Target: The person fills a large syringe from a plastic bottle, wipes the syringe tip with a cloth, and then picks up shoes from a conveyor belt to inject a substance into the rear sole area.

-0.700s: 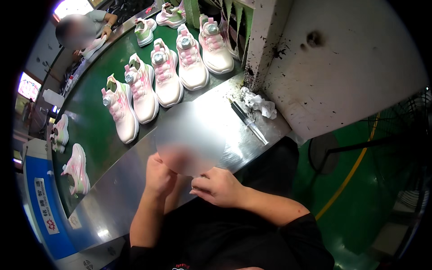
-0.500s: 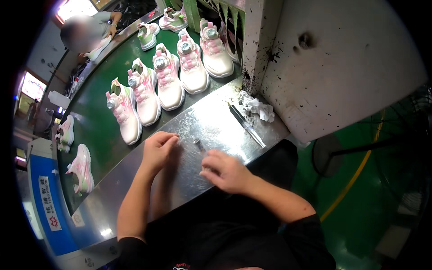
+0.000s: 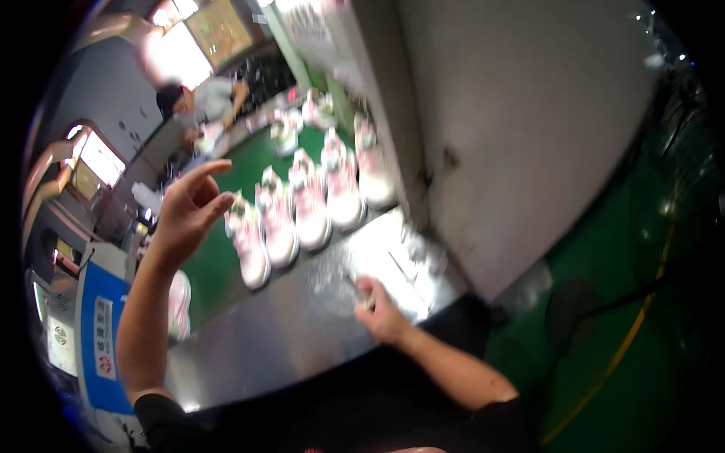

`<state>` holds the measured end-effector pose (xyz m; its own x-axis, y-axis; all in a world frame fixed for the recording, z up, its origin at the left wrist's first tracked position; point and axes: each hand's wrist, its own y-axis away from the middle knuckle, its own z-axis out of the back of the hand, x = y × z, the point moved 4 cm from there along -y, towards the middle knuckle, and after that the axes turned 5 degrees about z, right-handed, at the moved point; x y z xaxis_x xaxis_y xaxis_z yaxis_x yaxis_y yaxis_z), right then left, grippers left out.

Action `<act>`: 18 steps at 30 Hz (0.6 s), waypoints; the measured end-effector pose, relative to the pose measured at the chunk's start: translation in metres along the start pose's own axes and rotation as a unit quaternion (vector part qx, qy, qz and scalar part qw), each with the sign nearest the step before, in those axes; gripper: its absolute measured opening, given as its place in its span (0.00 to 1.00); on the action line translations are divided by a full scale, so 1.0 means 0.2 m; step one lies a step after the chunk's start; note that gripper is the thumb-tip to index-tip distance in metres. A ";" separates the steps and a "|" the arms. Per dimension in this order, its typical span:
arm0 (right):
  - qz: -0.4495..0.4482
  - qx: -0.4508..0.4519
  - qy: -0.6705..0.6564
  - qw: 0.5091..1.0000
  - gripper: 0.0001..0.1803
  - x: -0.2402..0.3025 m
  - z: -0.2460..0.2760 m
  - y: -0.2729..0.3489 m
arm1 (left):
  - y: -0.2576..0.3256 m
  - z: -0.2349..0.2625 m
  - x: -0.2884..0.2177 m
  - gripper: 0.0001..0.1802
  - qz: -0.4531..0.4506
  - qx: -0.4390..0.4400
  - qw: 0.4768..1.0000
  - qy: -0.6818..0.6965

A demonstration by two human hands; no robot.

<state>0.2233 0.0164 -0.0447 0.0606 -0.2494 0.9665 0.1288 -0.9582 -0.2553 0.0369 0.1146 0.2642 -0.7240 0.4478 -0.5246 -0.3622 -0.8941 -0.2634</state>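
My left hand [image 3: 187, 213] is raised in the air above the green conveyor belt [image 3: 219, 279], fingers apart and curled, holding nothing. Just to its right stands a row of pink and white sneakers [image 3: 303, 213] on the belt. My right hand [image 3: 380, 311] rests low on the shiny metal worktable [image 3: 287, 332], fingers curled against the surface near its right end; motion blur hides whether anything is pinched in them.
A large grey machine housing [image 3: 513, 136] stands at the right. More sneakers [image 3: 302, 121] lie farther up the belt, where another person [image 3: 204, 102] works. A blue machine panel [image 3: 102, 332] is at the left. Green floor [image 3: 627, 302] lies to the right.
My left hand has lifted off the worktable and risen up to the left over the belt. My right hand stays down on the metal surface. The view has swung and blurred.
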 end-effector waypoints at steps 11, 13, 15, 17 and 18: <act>0.063 0.037 0.025 0.997 0.31 0.08 -0.04 0.01 | -0.45 0.21 -1.59 0.57 -0.236 -0.144 0.961 -0.015; 0.068 0.033 0.025 0.997 0.31 0.06 -0.03 -0.01 | -0.67 0.18 -1.64 0.55 -0.249 -0.242 0.938 0.014; 0.072 0.030 0.038 0.996 0.31 0.02 -0.02 -0.01 | -0.83 0.13 -1.64 0.53 -0.225 -0.267 0.937 0.036; 0.098 0.037 0.040 0.994 0.32 -0.01 -0.04 -0.03 | -0.94 0.14 -1.63 0.54 -0.183 -0.257 0.946 0.078; 0.125 0.042 0.039 0.991 0.32 -0.01 -0.08 -0.04 | -0.96 0.18 -1.62 0.55 -0.152 -0.244 0.952 0.106</act>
<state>0.2065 0.0223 -0.0439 0.0245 -0.4898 0.8715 0.2011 -0.8515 -0.4843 0.3193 0.1419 0.5136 -0.4754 0.7225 -0.5020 -0.1821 -0.6391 -0.7473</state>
